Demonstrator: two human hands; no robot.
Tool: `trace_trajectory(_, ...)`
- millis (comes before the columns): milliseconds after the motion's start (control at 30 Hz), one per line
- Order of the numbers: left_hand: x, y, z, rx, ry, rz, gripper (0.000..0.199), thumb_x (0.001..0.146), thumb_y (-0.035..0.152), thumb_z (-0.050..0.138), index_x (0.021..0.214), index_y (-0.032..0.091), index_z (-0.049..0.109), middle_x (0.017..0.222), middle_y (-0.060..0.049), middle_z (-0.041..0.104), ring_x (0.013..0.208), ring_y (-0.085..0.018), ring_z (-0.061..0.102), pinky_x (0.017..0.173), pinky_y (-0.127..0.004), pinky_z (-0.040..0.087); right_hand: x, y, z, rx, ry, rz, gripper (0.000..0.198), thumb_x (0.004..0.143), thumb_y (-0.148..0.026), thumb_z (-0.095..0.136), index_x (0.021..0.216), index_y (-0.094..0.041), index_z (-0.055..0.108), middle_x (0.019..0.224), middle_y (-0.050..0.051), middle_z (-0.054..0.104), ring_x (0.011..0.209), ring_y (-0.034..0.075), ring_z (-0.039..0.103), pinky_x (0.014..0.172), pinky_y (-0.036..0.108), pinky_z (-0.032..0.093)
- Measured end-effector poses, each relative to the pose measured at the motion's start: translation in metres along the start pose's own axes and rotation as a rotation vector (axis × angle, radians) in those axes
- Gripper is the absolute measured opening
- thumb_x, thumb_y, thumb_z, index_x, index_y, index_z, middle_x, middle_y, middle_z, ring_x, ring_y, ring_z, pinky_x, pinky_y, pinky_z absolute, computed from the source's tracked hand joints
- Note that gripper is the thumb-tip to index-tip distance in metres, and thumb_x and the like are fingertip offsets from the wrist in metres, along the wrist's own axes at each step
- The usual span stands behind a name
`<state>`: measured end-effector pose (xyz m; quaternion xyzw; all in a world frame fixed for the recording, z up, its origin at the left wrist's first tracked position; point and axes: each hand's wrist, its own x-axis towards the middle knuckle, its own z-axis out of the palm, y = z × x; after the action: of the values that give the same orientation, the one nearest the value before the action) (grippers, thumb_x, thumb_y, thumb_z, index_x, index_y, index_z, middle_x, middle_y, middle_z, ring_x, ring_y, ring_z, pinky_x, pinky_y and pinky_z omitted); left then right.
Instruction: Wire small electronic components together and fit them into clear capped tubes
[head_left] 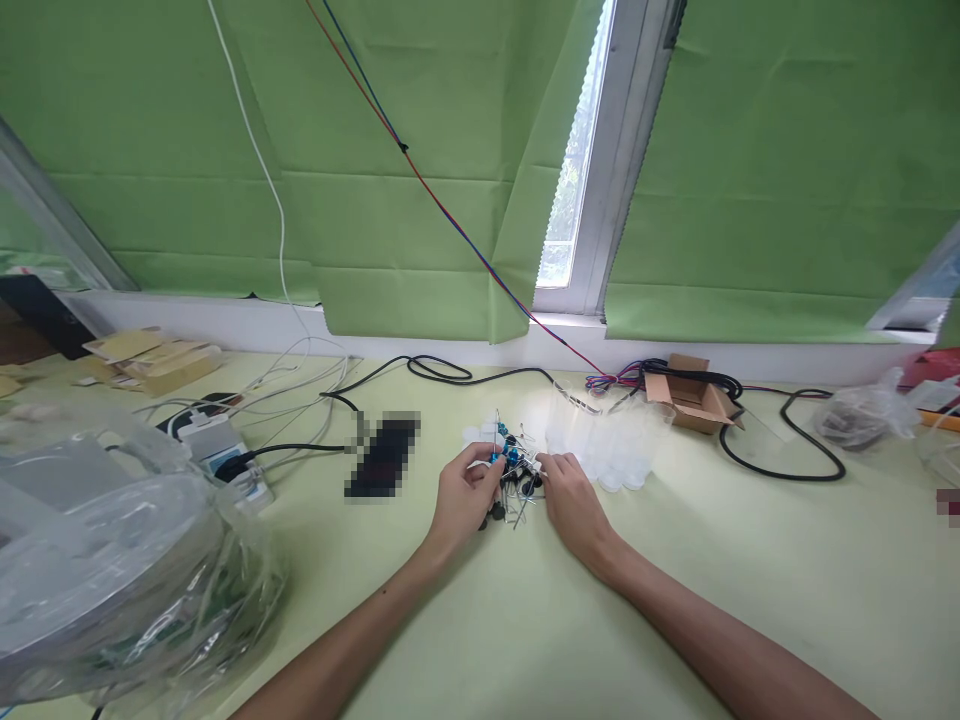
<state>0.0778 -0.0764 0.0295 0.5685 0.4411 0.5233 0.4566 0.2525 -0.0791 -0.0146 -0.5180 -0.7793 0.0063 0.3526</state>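
Note:
A small heap of metal-legged pieces with black and blue parts point(517, 488) lies on the table in front of me. At its left side my left hand point(466, 492) is closed, thumb and forefinger pinching a small blue piece with a thin metal leg point(495, 457). My right hand point(576, 505) rests at the heap's right side, fingers together and curled down against it. Its fingertips touch a small white piece, and what they grip is partly hidden. Just behind the right hand are translucent round-ended plastic pieces point(604, 450).
A dark pixelated rectangle point(384, 455) and a power strip point(229, 460) lie to the left. Clear plastic wrapping covers a large reel point(120, 570) at the near left. Behind are black cables point(442, 372) and an open cardboard box point(691, 400); a plastic bag point(859, 415) sits far right.

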Motion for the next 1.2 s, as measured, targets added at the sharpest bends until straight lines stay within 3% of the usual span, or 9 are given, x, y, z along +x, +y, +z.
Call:
trace_trajectory(333,0.0,0.0,0.0,0.011,-0.016,-0.006,0.03,0.077,0.043,0.068,0.092,0.018,0.062,0.06,0.003,0.055,0.045,-0.01,0.048,0.043,-0.021,0.036,0.0,0.001,0.002,-0.001,-0.005,0.02,0.036,0.085,0.005,0.041,0.106,-0.018,0.059,0.094,0.009,0.062,0.09,0.026,0.053,0.076,0.038,0.048)
trace_trajectory(600,-0.001,-0.003,-0.001,0.032,-0.105,-0.025,0.029,0.081,0.041,0.066,0.095,0.016,0.06,0.05,0.005,0.052,0.041,-0.009,0.045,0.044,-0.021,0.036,-0.001,0.003,0.004,0.003,-0.016,0.057,0.031,0.087,0.002,0.044,0.103,-0.018,0.061,0.092,0.01,0.061,0.089,0.025,0.055,0.074,0.035,0.049)
trace_trajectory(767,0.0,-0.004,-0.001,-0.058,-0.159,-0.064,0.031,0.08,0.042,0.068,0.094,0.015,0.059,0.054,0.004,0.056,0.043,-0.01,0.05,0.047,-0.023,0.043,0.0,0.0,0.001,0.065,0.085,0.022,0.028,0.092,-0.004,0.042,0.107,-0.019,0.06,0.091,0.01,0.061,0.087,0.025,0.057,0.072,0.037,0.05)
trace_trajectory(867,0.0,-0.001,0.001,-0.144,-0.176,-0.115,0.034,0.078,0.045,0.07,0.091,0.015,0.061,0.067,0.0,0.06,0.048,-0.011,0.055,0.048,-0.025,0.047,-0.001,-0.005,-0.002,0.127,0.188,-0.021,0.025,0.095,-0.007,0.041,0.107,-0.02,0.058,0.091,0.009,0.059,0.085,0.024,0.058,0.073,0.036,0.05)
trace_trajectory(1100,-0.003,0.004,0.003,-0.317,-0.239,-0.224,0.034,0.085,0.047,0.062,0.09,0.014,0.064,0.076,-0.002,0.059,0.056,-0.011,0.058,0.051,-0.024,0.049,-0.002,-0.023,-0.009,0.326,0.365,-0.157,0.022,0.096,-0.008,0.044,0.107,-0.023,0.056,0.094,0.006,0.06,0.088,0.02,0.059,0.078,0.033,0.05)
trace_trajectory(1200,-0.006,0.002,0.004,-0.358,-0.278,-0.269,0.033,0.087,0.046,0.061,0.089,0.013,0.065,0.075,-0.003,0.059,0.055,-0.01,0.057,0.051,-0.023,0.048,-0.002,-0.034,-0.012,0.446,0.389,-0.121,0.018,0.095,-0.009,0.048,0.102,-0.022,0.058,0.089,0.004,0.06,0.082,0.018,0.06,0.074,0.031,0.05)
